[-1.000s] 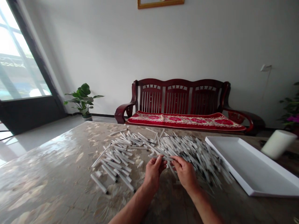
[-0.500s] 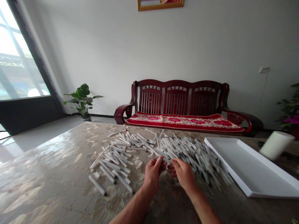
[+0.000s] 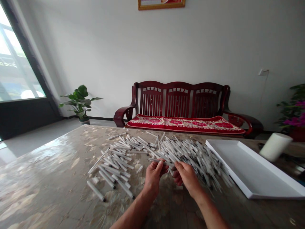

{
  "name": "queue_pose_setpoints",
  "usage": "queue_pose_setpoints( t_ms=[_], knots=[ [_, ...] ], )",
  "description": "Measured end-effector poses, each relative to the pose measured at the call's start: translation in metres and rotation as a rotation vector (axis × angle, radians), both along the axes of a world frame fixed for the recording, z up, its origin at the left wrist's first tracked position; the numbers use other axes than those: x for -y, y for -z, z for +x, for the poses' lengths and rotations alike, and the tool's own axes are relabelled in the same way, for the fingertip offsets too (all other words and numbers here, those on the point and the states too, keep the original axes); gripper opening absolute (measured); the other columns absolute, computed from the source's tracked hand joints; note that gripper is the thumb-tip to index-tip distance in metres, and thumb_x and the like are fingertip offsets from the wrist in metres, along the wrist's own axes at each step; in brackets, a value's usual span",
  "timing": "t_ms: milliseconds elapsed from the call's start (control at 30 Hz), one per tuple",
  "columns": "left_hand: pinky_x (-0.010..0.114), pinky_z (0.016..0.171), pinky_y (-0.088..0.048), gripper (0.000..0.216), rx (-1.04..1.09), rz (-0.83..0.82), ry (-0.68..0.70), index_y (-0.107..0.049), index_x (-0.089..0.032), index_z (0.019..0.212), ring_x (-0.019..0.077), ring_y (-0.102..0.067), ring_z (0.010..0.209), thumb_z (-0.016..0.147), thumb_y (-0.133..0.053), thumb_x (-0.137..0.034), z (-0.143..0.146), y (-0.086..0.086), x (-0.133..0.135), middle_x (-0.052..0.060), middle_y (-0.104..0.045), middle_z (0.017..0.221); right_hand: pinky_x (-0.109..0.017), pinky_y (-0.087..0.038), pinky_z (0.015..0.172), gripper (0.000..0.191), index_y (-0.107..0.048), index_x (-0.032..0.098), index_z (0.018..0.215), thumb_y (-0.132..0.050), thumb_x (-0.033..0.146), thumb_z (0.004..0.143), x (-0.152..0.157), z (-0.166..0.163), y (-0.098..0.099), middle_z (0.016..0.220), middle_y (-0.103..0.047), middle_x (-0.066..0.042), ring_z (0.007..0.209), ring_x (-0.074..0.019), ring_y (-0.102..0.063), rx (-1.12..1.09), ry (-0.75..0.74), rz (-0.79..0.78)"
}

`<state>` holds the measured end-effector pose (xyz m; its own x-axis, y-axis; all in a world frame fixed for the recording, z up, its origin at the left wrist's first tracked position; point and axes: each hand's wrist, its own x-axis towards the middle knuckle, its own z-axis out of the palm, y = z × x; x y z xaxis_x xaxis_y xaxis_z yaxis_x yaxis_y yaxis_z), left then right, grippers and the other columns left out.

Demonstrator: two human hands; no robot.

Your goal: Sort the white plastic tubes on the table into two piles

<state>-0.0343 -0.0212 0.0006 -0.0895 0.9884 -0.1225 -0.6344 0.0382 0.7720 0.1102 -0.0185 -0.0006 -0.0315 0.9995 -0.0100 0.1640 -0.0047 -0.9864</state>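
My left hand [image 3: 153,175] is closed in a pinch round a slim pen-like tube [image 3: 154,160], whose pale end sticks out to the left. Just to its right, my right hand [image 3: 187,176] has thumb and fingers pressed together close to the left fingertips; what it grips is too small to make out. A large heap of whitish tubes [image 3: 190,151], some with dark ends, lies right behind the hands. More such tubes [image 3: 116,162] are scattered on the table to the left of my left hand.
The table [image 3: 47,178] has a patterned, glossy cover. A shallow white tray [image 3: 252,171] lies at the right, with a white roll [image 3: 276,147] beyond it. Behind the table stands a dark red wooden bench [image 3: 178,101]. A potted plant [image 3: 82,100] is at the back left.
The view has turned slightly right, so everything appears shifted a little left. My hands remain close together, with the right hand's fingertips slightly lower. The left hand keeps its tube.
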Motion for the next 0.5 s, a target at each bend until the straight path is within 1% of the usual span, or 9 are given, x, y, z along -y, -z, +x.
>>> queue_pose_setpoints(
  t_ms=[33, 100, 167, 233, 300, 333, 400, 500],
  knots=[
    [0.02, 0.057, -0.052, 0.048, -0.003, -0.009, -0.002, -0.07, -0.013, 0.075, 0.0114, -0.064, 0.056, 0.047, -0.092, -0.046, 0.001, 0.0, 0.0, 0.001, -0.069, 0.059, -0.026, -0.045, 0.034, 0.053, -0.064, 0.021, 0.074, -0.047, 0.071, 0.083, 0.0, 0.0, 0.0, 0.054, -0.066, -0.003, 0.041, -0.0203, -0.062, 0.03, 0.003, 0.02],
    [0.019, 0.055, -0.052, 0.048, 0.008, -0.039, -0.009, -0.069, -0.012, 0.073, 0.0103, -0.063, 0.055, 0.047, -0.092, -0.046, 0.001, 0.001, 0.0, 0.0, -0.068, 0.058, -0.026, -0.049, 0.039, 0.051, -0.066, 0.021, 0.076, -0.048, 0.068, 0.085, 0.001, 0.001, 0.0, 0.057, -0.068, -0.004, 0.045, -0.0207, -0.065, 0.12, 0.013, 0.124],
    [0.018, 0.054, -0.052, 0.044, 0.031, -0.096, -0.022, -0.068, -0.012, 0.072, 0.0095, -0.062, 0.053, 0.051, -0.092, -0.042, -0.001, 0.0, -0.002, 0.0, -0.067, 0.057, -0.028, -0.055, 0.05, 0.046, -0.068, 0.022, 0.081, -0.049, 0.063, 0.087, 0.001, 0.002, -0.001, 0.065, -0.072, -0.006, 0.056, -0.022, -0.07, 0.2, 0.019, 0.256],
    [0.018, 0.053, -0.053, 0.037, 0.064, -0.162, -0.048, -0.066, -0.012, 0.073, 0.009, -0.062, 0.052, 0.06, -0.09, -0.037, -0.004, -0.002, -0.004, 0.0, -0.066, 0.056, -0.029, -0.058, 0.063, 0.04, -0.07, 0.022, 0.088, -0.052, 0.058, 0.088, 0.0, 0.003, 0.0, 0.074, -0.075, -0.008, 0.068, -0.0237, -0.074, 0.235, 0.014, 0.339],
    [0.017, 0.051, -0.053, 0.028, 0.087, -0.21, -0.079, -0.064, -0.013, 0.073, 0.0088, -0.063, 0.051, 0.07, -0.085, -0.031, -0.009, -0.004, -0.006, 0.0, -0.065, 0.056, -0.031, -0.059, 0.071, 0.035, -0.07, 0.023, 0.092, -0.054, 0.054, 0.087, -0.001, 0.004, 0.0, 0.079, -0.077, -0.008, 0.077, -0.0246, -0.075, 0.216, 0.022, 0.353],
    [0.017, 0.051, -0.053, 0.024, 0.094, -0.219, -0.088, -0.063, -0.013, 0.074, 0.0086, -0.063, 0.052, 0.073, -0.082, -0.028, -0.01, -0.005, -0.007, 0.0, -0.065, 0.056, -0.032, -0.059, 0.072, 0.034, -0.07, 0.023, 0.093, -0.056, 0.054, 0.087, -0.001, 0.004, 0.001, 0.08, -0.077, -0.008, 0.078, -0.0248, -0.075, 0.188, 0.031, 0.343],
    [0.017, 0.052, -0.054, 0.021, 0.099, -0.213, -0.088, -0.063, -0.013, 0.075, 0.0083, -0.064, 0.053, 0.077, -0.079, -0.025, -0.012, -0.007, -0.008, 0.0, -0.065, 0.057, -0.033, -0.06, 0.069, 0.036, -0.069, 0.023, 0.094, -0.057, 0.055, 0.085, -0.002, 0.004, 0.002, 0.08, -0.076, -0.007, 0.076, -0.0248, -0.074, 0.104, 0.035, 0.298],
    [0.017, 0.052, -0.055, 0.02, 0.097, -0.183, -0.071, -0.063, -0.012, 0.075, 0.0087, -0.064, 0.054, 0.076, -0.08, -0.023, -0.009, -0.006, -0.007, -0.001, -0.064, 0.058, -0.032, -0.059, 0.06, 0.039, -0.067, 0.022, 0.094, -0.058, 0.057, 0.082, -0.002, 0.001, 0.002, 0.077, -0.075, -0.007, 0.068, -0.0243, -0.073, 0.025, 0.003, 0.228]
  ],
)
